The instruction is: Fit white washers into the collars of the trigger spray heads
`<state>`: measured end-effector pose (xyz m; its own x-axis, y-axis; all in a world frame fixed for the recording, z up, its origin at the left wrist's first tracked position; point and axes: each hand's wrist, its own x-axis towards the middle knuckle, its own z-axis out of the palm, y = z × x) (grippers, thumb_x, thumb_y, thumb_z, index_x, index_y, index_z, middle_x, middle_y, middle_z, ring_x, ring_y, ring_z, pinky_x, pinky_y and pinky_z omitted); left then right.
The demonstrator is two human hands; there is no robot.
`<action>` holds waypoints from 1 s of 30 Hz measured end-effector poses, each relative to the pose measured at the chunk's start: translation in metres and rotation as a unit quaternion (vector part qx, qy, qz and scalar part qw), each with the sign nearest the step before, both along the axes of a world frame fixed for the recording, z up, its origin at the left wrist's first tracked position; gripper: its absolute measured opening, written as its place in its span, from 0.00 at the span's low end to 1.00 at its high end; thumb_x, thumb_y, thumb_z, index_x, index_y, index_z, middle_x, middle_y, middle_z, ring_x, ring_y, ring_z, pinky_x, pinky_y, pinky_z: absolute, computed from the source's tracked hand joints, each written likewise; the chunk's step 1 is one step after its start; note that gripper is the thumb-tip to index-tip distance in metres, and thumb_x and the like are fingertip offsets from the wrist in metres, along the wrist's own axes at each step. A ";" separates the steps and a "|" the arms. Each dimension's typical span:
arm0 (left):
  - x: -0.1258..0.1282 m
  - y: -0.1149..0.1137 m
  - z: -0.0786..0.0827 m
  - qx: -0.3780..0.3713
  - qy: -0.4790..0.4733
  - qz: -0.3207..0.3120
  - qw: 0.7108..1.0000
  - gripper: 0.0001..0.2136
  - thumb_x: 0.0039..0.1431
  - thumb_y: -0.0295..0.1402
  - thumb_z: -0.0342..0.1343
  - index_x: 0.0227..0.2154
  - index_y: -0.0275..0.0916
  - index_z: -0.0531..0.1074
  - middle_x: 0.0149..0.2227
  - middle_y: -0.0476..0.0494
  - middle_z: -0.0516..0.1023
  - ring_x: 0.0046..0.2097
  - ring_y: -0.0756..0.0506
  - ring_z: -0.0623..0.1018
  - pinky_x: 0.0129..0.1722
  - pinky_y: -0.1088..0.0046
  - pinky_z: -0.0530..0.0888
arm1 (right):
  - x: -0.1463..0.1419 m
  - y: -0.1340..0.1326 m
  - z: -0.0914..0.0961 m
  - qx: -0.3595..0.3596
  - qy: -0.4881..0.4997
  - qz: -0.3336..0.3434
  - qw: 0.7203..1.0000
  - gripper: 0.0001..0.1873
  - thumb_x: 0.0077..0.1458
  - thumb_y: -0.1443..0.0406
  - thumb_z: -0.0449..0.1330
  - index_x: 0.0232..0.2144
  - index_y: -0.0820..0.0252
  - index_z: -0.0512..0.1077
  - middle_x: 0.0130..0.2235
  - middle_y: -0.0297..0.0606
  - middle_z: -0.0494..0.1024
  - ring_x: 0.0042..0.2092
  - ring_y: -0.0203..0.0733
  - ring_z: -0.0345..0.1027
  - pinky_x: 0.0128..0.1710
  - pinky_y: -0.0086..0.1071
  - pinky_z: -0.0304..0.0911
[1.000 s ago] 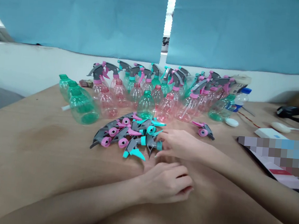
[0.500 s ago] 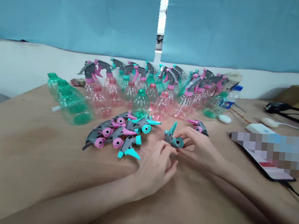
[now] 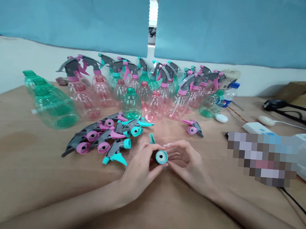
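Note:
Both my hands hold one grey spray trigger head with a teal screw collar [image 3: 161, 156] just above the wooden table [image 3: 27, 168]. My left hand [image 3: 139, 171] wraps round its body from the left, and its teal trigger tip sticks up above the fingers. My right hand [image 3: 186, 163] pinches the collar end from the right. A pile of loose trigger heads [image 3: 106, 137] with pink and teal collars lies just left of my hands. One pink trigger head [image 3: 193, 128] lies alone behind my right hand.
Several pink and green plastic spray bottles [image 3: 144, 92] stand along the back of the table, some capped, some open. Green bottles [image 3: 51, 103] lie at the left. A phone, white box, cables and a small water bottle [image 3: 228, 94] sit at the right.
My right hand picked a teal-collared trigger head from the pile and drew it towards me; my left hand rose from the table and closed on it. The view shifted right.

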<state>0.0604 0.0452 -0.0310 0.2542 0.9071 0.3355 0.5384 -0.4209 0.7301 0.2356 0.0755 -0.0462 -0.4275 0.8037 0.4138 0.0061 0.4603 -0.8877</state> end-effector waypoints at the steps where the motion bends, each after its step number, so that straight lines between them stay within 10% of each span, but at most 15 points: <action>1: 0.000 0.000 0.001 -0.006 -0.003 0.002 1.000 0.13 0.57 0.26 0.57 0.44 0.42 0.65 0.40 0.47 0.69 0.39 0.46 0.73 0.36 0.70 0.73 | 0.000 -0.002 0.002 -0.012 0.012 0.000 1.000 0.15 0.55 0.69 0.60 0.44 0.53 0.63 0.43 0.37 0.71 0.43 0.39 0.74 0.42 0.36 0.74; 30: -0.001 0.003 0.007 -0.045 0.026 -0.020 0.998 0.09 0.57 0.31 0.59 0.41 0.42 0.70 0.32 0.50 0.69 0.32 0.49 0.71 0.32 0.74 0.68 | 0.009 -0.005 0.022 0.111 -0.124 -0.078 0.983 0.05 0.57 0.67 0.58 0.38 0.57 0.68 0.36 0.37 0.71 0.35 0.38 0.68 0.32 0.33 0.69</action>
<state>0.0590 0.0487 -0.0240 0.3061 0.9216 0.2387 0.5606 -0.3772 0.7372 0.2444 0.0702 -0.0242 -0.4158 0.7694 0.4849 0.2957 0.6186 -0.7279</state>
